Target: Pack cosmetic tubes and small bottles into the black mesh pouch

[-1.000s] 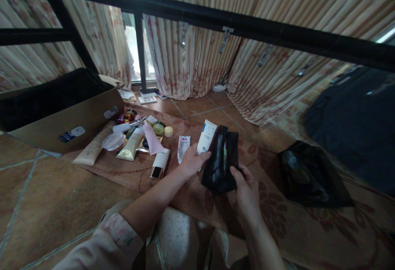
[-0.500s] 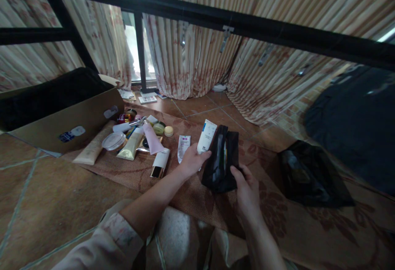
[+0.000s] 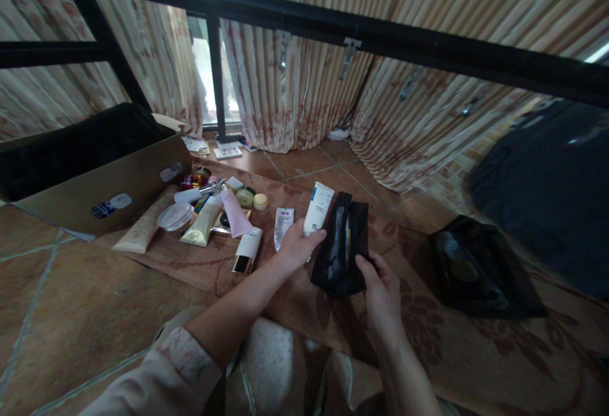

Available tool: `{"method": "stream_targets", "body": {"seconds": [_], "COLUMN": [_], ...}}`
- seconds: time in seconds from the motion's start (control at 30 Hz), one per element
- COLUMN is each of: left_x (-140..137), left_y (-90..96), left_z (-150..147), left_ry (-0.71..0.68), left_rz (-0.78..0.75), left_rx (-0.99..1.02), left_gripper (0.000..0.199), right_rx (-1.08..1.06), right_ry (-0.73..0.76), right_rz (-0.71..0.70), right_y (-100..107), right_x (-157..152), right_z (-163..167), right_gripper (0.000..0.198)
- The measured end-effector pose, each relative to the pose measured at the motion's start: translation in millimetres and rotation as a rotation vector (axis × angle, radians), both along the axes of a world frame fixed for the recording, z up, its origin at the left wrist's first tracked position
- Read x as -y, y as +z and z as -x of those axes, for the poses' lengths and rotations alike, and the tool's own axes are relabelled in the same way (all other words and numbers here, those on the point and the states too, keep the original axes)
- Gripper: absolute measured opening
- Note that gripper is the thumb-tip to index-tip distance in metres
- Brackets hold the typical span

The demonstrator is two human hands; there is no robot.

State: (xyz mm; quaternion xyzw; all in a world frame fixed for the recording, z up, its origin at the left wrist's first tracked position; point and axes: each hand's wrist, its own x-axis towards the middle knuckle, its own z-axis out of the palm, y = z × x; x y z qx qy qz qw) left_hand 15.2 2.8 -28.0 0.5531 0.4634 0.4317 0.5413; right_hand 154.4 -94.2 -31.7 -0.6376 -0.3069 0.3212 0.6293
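Note:
My left hand (image 3: 299, 246) is closed around a white squeeze tube (image 3: 318, 208) with a blue patch near its upper end. Just right of the tube, a black pouch (image 3: 328, 257) lies with its top unzipped, and some items show dimly inside. My right hand (image 3: 382, 283) grips the pouch's right side, thumb on the near face. A small white sachet (image 3: 284, 222) lies on the mat behind my left hand. Nearer to me on the left is a white bottle with a gold-and-black end (image 3: 247, 251). A pink tube (image 3: 233, 212) leans over other cosmetics.
A cardboard box (image 3: 137, 203) holding something black stands at the left. Several tubes and jars, among them a beige tube (image 3: 145, 222), lie beside it. A second black pouch (image 3: 485, 276) sits at right. A dark metal rail (image 3: 304, 19) crosses before the curtains (image 3: 285, 99).
Almost nothing differs. The white tube in my left hand has shifted very slightly upward; my right hand stays on the pouch.

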Motion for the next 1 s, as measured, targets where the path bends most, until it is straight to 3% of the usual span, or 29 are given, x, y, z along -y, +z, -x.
{"method": "stream_targets", "body": {"seconds": [0.4,0.57,0.73,0.87,1.0], "left_x": [9,10,2,-7,-12], "left_y": [23.4,19.3,8.8,7.7,5.7], "left_z": [-7,-15,-15,-2,11], "left_ry": [0.039,-0.003,-0.029,0.055,0.052], "left_rz": [-0.017,-0.101,-0.074,-0.086,-0.118], "left_rx": [0.242,0.161,0.121,0.032,-0.025], "left_gripper": [0.042,0.048,0.049,0.034,0.035], "right_rx": [0.041,0.061,0.074,0.132,0.290], "right_ry": [0.027,0.039,0.046,-0.031,-0.099], "right_rz": [-0.006,-0.011,-0.030,-0.053,-0.009], "right_y": [-5,-2,2,-1,-3], "right_x": [-2,-3,-5,-5,3], "right_z": [2,6,3,-10,-28], "right_gripper": [0.036,0.034,0.028,0.035,0.049]}}
